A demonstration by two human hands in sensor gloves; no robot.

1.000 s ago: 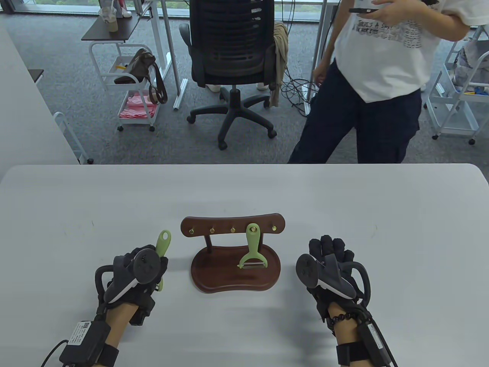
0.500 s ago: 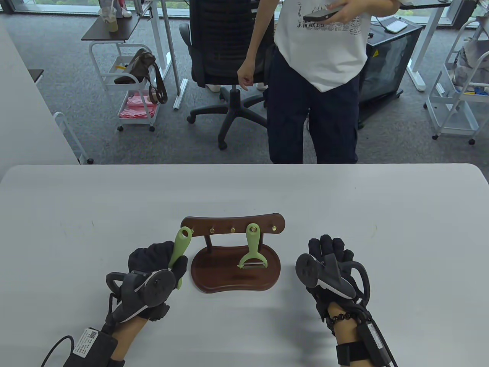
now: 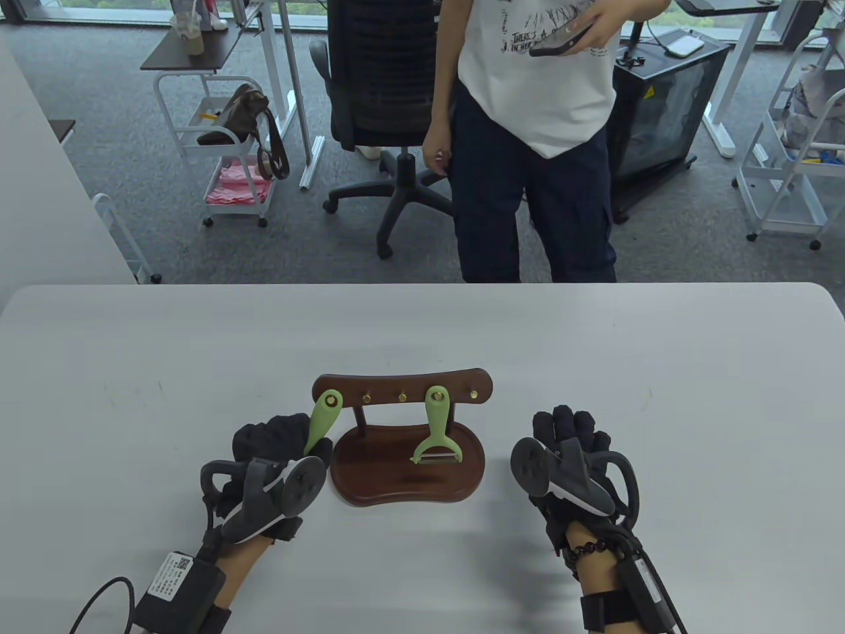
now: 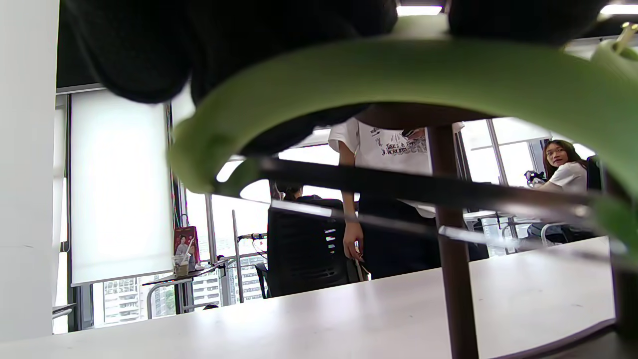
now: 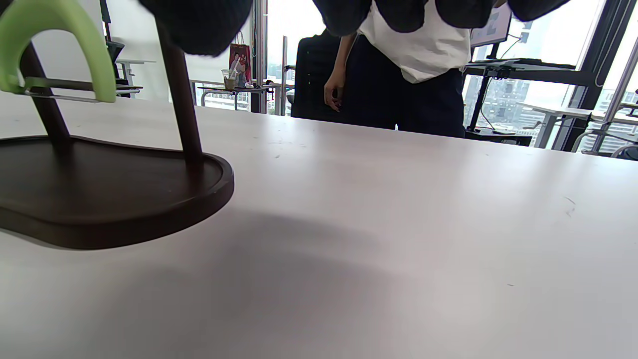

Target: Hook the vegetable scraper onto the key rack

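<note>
A dark wooden key rack (image 3: 403, 388) with several brass hooks stands on its oval base (image 3: 396, 485) at the table's middle. One green vegetable scraper (image 3: 436, 429) hangs on a hook right of centre. My left hand (image 3: 280, 442) grips a second green scraper (image 3: 323, 416) by its lower part, its handle hole up at the leftmost hook. That scraper's head fills the left wrist view (image 4: 398, 75). My right hand (image 3: 574, 432) rests empty on the table right of the base, fingers spread. The hanging scraper's head shows in the right wrist view (image 5: 65, 45).
A person in a white shirt (image 3: 535, 132) stands at the table's far edge holding a phone. An office chair (image 3: 396, 119) and carts stand behind. The white table (image 3: 660, 370) stretches out on both sides of the rack.
My left hand has carried the second scraper right and forward, from left of the rack up to its leftmost hook. The right hand has not moved. The person behind has stepped left.
</note>
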